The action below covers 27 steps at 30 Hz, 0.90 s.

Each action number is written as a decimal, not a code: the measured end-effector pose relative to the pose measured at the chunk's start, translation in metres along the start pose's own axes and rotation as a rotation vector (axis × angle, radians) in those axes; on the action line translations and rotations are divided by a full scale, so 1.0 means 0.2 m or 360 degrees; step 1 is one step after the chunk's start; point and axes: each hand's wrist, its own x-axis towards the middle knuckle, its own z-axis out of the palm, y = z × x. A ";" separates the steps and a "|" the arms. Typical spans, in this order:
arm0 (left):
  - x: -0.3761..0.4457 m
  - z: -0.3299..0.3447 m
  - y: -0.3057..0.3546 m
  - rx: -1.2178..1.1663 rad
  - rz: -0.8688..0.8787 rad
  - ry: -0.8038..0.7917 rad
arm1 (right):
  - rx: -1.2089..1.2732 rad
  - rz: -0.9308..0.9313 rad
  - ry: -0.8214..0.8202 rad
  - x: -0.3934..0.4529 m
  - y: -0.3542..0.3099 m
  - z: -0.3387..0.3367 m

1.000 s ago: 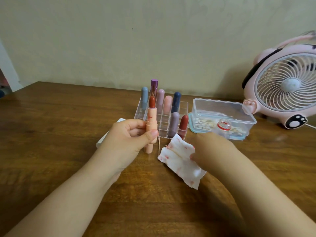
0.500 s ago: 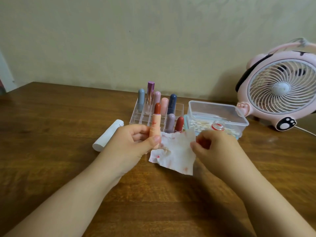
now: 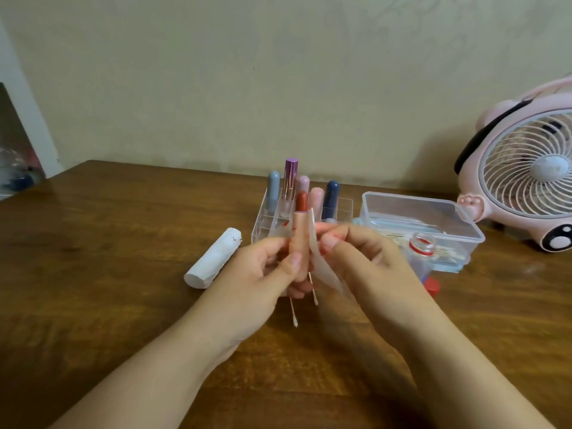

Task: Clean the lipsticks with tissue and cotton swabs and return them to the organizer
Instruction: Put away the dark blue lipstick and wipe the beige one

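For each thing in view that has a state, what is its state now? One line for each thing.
Peach lipstick: uncapped, red stick extended, upright, held by left hand.
Tissue: stained red, pinched by right hand, against the lipstick tube.
Organizer: holds capped lipsticks, upright.
Clear box: on the table, cotton swabs inside.
Small bottle: open, its red cap beside it.
Cotton swabs: two, lying on the table.
Fan: running or not, cannot tell.

organizer point(image 3: 263, 224) left of swab box point(image 3: 464, 230)
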 end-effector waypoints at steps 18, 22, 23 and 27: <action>-0.02 0.04 0.01 -0.0090 0.0166 0.0005 | 0.0200 -0.0006 0.0062 -0.01 0.06 0.04; -0.04 0.06 0.01 -0.0371 -0.0131 -0.0156 | 0.0430 -0.0055 0.0047 -0.02 0.03 0.03; -0.05 0.06 0.02 -0.0448 -0.0198 -0.0186 | 0.0482 -0.0052 0.0042 -0.03 0.03 0.03; -0.04 0.06 0.02 -0.0407 -0.0095 -0.0107 | 0.0486 -0.0060 0.0046 -0.03 0.02 0.03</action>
